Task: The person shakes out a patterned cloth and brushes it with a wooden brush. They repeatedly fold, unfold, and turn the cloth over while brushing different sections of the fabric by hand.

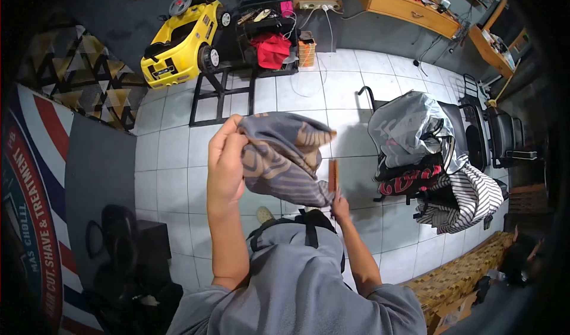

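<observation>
A grey and brown patterned cloth hangs in folds in front of my body. My left hand is closed on its upper left edge, with the fingers pinched together. Lower and to the right, my right hand grips a brown, narrow object that looks like a brush or comb and stands roughly upright beside the cloth's lower right corner. Part of the cloth lies close against that hand; whether the fingers also hold it is unclear.
At the right, a barber chair bears silver, black and striped capes. Ahead are a yellow toy car, a black metal frame and an open case. Wooden counters line the far wall. A woven mat lies lower right.
</observation>
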`<action>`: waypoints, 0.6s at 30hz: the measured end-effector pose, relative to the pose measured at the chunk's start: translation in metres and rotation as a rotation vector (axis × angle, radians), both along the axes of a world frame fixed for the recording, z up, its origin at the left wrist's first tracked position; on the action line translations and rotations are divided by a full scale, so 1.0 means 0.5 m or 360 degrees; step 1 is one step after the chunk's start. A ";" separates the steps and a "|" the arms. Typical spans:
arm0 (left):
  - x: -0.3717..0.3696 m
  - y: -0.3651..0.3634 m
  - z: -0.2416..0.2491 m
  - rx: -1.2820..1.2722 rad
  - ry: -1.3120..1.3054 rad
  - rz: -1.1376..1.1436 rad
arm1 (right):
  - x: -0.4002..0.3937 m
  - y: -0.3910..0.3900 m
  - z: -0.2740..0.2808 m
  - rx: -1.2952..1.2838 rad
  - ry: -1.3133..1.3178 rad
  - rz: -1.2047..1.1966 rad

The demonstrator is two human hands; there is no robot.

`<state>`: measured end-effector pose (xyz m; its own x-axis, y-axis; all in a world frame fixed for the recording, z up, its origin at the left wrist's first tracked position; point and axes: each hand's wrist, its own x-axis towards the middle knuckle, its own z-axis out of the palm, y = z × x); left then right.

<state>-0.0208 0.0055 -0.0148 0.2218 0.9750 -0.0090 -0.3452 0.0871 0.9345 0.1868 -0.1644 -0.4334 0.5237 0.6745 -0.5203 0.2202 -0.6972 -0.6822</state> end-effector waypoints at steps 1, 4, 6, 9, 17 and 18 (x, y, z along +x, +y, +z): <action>0.008 -0.003 -0.003 -0.0007 0.0061 -0.0029 | -0.007 0.023 0.022 0.0273 -0.0018 -0.0204; 0.004 0.002 -0.032 0.0035 0.0219 -0.0305 | -0.064 0.112 0.336 0.0968 0.1295 -0.0709; 0.020 -0.005 -0.029 0.0044 0.0153 -0.0375 | -0.093 0.128 0.455 0.1228 0.1324 -0.0492; 0.038 -0.019 -0.014 -0.0039 0.0121 -0.0483 | -0.118 0.131 0.492 0.1377 0.0759 0.0177; 0.016 -0.028 -0.008 0.0162 -0.0033 -0.0446 | -0.094 0.106 0.100 0.0432 -0.0380 0.1082; 0.010 -0.027 -0.004 0.0140 -0.0087 -0.0378 | -0.076 0.074 0.029 0.0176 -0.0417 0.1260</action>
